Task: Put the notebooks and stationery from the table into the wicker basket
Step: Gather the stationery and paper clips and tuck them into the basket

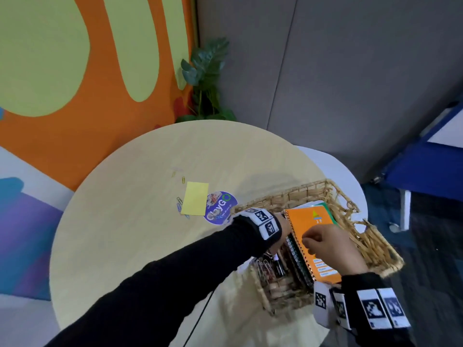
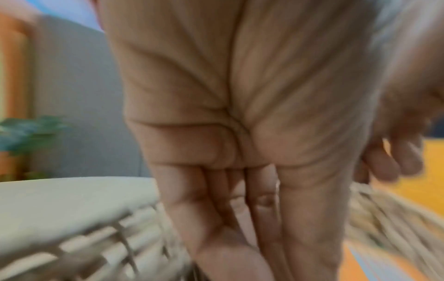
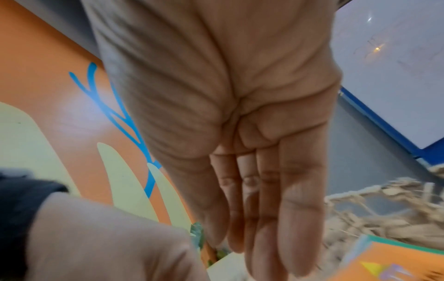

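The wicker basket (image 1: 300, 190) stands at the right of the round table (image 1: 125, 234). An orange spiral notebook (image 1: 310, 221) lies on top of other notebooks inside it. My left hand (image 1: 284, 225) reaches down into the basket beside the notebook's spiral; the left wrist view shows its fingers (image 2: 240, 237) straight and holding nothing. My right hand (image 1: 323, 242) hovers over the orange cover, and its fingers (image 3: 264, 228) are stretched out and empty. On the table lie a yellow sticky-note pad (image 1: 195, 198) and loose paper clips (image 1: 179, 204).
Pens and paper clips (image 1: 265, 269) fill the basket's left part. A round purple sticker (image 1: 220, 207) lies next to the yellow pad. A potted plant (image 1: 205, 78) stands behind the table by the orange wall. The basket sits near the table's right edge.
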### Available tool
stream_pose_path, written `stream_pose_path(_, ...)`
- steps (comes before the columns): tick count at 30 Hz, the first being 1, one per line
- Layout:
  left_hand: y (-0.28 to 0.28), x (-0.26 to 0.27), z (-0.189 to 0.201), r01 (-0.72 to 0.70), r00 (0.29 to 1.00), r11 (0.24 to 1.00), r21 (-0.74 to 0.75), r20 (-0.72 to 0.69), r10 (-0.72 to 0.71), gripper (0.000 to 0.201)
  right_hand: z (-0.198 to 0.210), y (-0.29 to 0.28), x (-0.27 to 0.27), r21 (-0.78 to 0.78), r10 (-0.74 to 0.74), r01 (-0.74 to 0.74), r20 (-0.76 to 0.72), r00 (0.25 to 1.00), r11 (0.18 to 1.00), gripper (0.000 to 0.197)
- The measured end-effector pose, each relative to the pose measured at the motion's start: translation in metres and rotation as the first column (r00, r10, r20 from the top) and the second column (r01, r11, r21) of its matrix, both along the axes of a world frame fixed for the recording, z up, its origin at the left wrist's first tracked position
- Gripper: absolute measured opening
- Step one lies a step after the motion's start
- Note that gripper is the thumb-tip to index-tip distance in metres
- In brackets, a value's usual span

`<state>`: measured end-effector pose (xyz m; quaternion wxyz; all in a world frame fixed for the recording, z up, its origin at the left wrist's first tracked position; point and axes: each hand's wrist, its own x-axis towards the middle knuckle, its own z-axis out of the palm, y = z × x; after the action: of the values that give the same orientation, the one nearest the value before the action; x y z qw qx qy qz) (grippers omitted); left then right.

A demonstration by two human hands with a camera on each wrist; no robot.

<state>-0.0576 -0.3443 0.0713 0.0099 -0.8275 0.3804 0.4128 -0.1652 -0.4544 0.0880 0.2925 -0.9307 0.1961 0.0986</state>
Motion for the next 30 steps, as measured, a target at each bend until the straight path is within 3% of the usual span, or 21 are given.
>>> stream_pose_path(2, 0.021, 0.019, 0.011, -0.034, 0.995, 0.987, -0.155, 0.088, 0.048, 0.009, 0.011, 0.009, 0.012, 0.005, 0.024, -0.025, 0.063, 0.998, 1.000, 0.014)
stream_pose_path(4, 0.060, 0.044, 0.020, -0.188, 0.964, 0.926, -0.326, 0.121, 0.238, 0.019, 0.022, 0.023, 0.031, 0.024, 0.060, -0.065, 0.150, 0.987, 0.998, 0.016)
stream_pose_path(9, 0.172, 0.095, 0.000, -0.511, 0.760, 0.693, -0.508, 0.110, 0.641, 0.020, 0.025, 0.089, 0.106, 0.056, 0.185, -0.204, 0.244, 0.952, 0.977, 0.011)
stream_pose_path(12, 0.227, 0.117, -0.029, -0.653, 0.625, 0.582, -0.484, 0.089, 0.776, 0.021, 0.001, 0.132, 0.163, 0.042, 0.277, -0.289, 0.181, 0.944, 0.956, 0.012)
stream_pose_path(16, 0.272, 0.127, -0.061, -0.732, 0.535, 0.496, -0.467, 0.057, 0.843, 0.021, -0.044, 0.178, 0.239, -0.074, 0.443, -0.452, -0.108, 0.890, 0.889, 0.039)
stream_pose_path(19, 0.288, 0.129, -0.081, -0.756, 0.514, 0.468, -0.457, 0.028, 0.857, 0.021, -0.077, 0.198, 0.279, -0.161, 0.482, -0.540, -0.297, 0.824, 0.826, 0.068)
stream_pose_path(22, 0.297, 0.135, -0.093, -0.763, 0.517, 0.470, -0.445, 0.017, 0.856, 0.023, -0.107, 0.202, 0.299, -0.273, 0.500, -0.615, -0.389, 0.774, 0.740, 0.089)
stream_pose_path(26, 0.301, 0.161, -0.101, -0.751, 0.529, 0.484, -0.450, 0.030, 0.848, 0.024, -0.122, 0.202, 0.313, -0.300, 0.506, -0.652, -0.440, 0.742, 0.696, 0.103)
stream_pose_path(30, 0.292, 0.215, -0.101, -0.686, 0.581, 0.551, -0.475, 0.097, 0.808, 0.026, -0.129, 0.203, 0.321, -0.304, 0.462, -0.630, -0.471, 0.751, 0.714, 0.108)
